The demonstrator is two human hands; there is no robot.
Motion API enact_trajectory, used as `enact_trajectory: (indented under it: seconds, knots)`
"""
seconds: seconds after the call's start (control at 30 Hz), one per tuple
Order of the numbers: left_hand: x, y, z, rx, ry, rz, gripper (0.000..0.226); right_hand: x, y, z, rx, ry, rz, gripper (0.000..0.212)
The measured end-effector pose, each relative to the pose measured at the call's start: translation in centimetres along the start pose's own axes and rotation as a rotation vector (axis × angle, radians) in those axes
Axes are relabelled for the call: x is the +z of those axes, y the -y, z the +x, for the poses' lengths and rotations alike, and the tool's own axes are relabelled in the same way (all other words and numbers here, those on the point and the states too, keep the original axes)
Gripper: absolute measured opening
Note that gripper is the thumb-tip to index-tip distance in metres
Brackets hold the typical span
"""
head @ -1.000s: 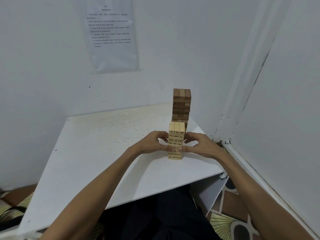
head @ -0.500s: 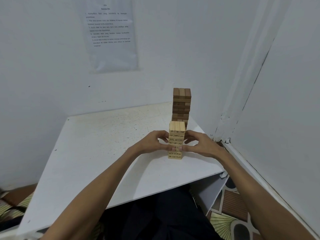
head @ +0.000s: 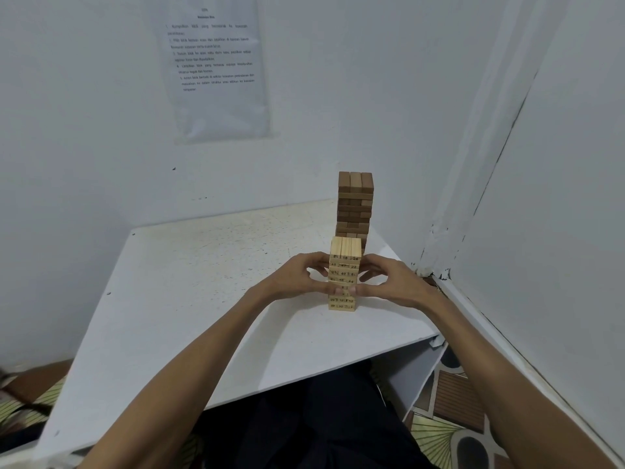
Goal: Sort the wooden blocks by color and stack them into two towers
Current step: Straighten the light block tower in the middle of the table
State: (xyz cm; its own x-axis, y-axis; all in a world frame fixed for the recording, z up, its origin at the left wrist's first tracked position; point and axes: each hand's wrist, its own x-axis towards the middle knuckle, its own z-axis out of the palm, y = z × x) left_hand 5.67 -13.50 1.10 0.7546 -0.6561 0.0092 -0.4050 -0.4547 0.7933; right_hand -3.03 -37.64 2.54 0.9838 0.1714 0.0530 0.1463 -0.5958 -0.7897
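Note:
A light wooden tower [head: 345,252] of numbered blocks stands upright near the table's front right. Behind it rises a taller dark brown tower [head: 355,201], close to the right wall. My left hand [head: 297,277] curls around the light tower's left side, thumb across its front face. My right hand [head: 389,280] mirrors it on the right side, thumb meeting the left thumb at the front. Both hands grip the light tower at mid height, hiding part of it.
The white table [head: 203,282] fills the corner between two white walls. A printed sheet [head: 216,66] hangs on the back wall. The table's front edge runs just below my forearms. Patterned floor [head: 453,411] shows at the lower right.

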Motion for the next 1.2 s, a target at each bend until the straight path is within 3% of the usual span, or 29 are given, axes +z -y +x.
enact_trajectory:
  seconds: [0.43,0.53,0.7,0.93,1.2]
  knots:
    - [-0.2,0.4,-0.1,-0.007,-0.039,-0.007,0.04,0.1,0.0,0.1,0.013,0.002,-0.014,0.038]
    - [-0.2,0.4,-0.1,-0.008,-0.045,-0.013,0.038,0.1,-0.1,0.1,0.023,0.016,-0.011,0.04]
    - [0.0,0.3,-0.3,-0.001,-0.007,0.008,0.057,0.6,-0.8,0.1,0.057,0.049,-0.031,0.05]
    - [1.1,1.5,-0.4,-0.025,0.028,0.036,0.056,1.5,-2.5,0.0,0.071,0.036,-0.085,0.068]
    - [1.6,1.7,-0.2,-0.037,-0.004,0.027,0.051,1.7,-3.0,0.0,0.073,0.008,-0.089,0.058]
